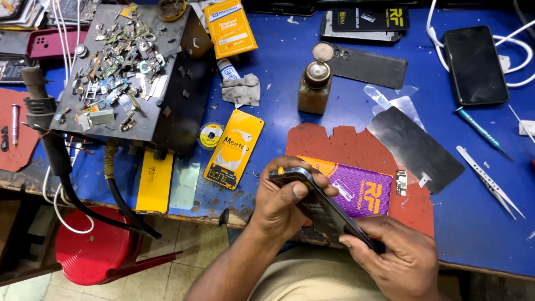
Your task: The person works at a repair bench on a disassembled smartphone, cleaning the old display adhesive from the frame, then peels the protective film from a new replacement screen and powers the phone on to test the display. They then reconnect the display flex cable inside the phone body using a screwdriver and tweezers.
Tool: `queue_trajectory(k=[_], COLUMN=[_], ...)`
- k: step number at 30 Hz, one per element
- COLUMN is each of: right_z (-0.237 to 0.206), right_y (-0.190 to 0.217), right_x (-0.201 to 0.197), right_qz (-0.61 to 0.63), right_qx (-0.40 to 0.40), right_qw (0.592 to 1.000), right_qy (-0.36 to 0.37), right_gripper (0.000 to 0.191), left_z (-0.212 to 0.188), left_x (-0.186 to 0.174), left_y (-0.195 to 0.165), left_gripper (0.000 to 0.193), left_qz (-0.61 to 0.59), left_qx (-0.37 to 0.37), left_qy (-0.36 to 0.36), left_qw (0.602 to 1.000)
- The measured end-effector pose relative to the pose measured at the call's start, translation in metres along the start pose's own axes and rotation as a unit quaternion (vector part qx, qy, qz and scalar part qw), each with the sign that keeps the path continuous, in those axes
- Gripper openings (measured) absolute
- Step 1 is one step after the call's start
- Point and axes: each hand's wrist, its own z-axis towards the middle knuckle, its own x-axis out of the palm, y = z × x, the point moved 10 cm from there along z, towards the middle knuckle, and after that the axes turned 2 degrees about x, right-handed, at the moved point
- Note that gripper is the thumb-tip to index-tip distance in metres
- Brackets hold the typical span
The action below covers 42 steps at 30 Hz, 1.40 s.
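Item: smartphone (320, 207), dark, held tilted above the near edge of the blue workbench (479, 223), over a red mat (334, 146).

Left hand (281, 203): fingers curled round the phone's upper end, thumb laid on its face.

Right hand (398, 253): fingers closed on the lower end, pinching the edge.

Step in hand: judged to be inspection or handling of the phone between both hands; whether its back is off cannot be told.

Next move calls for a steady two-handed grip.

Nearby: purple-and-orange packet (359, 187) just beyond the phone; tweezers (490, 181) and brown solvent bottle (315, 86) well apart.
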Motion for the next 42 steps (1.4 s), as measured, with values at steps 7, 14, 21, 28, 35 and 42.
queue_trajectory(k=[7,14,21,28,35,42], right_z=[-0.002,-0.003,-0.001,0.015,0.028,0.035], right_y=[-0.008,-0.003,-0.026,-0.081,-0.061,0.0], right_x=[0.001,-0.001,0.0,0.009,0.016,0.033], right_qz=[0.039,0.005,0.015,0.205,0.136,-0.105], right_qx=[-0.023,-0.057,0.016,0.171,0.133,-0.067], right_qw=[0.999,0.998,1.0,0.964,0.982,0.989], right_qy=[0.022,0.011,0.001,-0.011,0.0,0.085], right_gripper=[0.025,0.029,0.026,0.038,0.038,0.079], left_z=[0.001,-0.002,0.003,0.011,0.014,0.009], left_x=[-0.016,-0.027,-0.019,-0.007,-0.003,-0.017], left_y=[-0.008,-0.004,-0.006,-0.012,-0.018,-0.019], left_gripper=[0.03,0.034,0.037,0.049,0.057,0.055], left_qz=[0.008,-0.002,0.015,0.041,0.04,0.031], left_qx=[0.051,0.061,0.064,0.085,0.074,0.09], left_qy=[0.0,0.006,-0.05,-0.147,-0.16,-0.192], left_qw=[0.999,0.998,0.997,0.985,0.984,0.977])
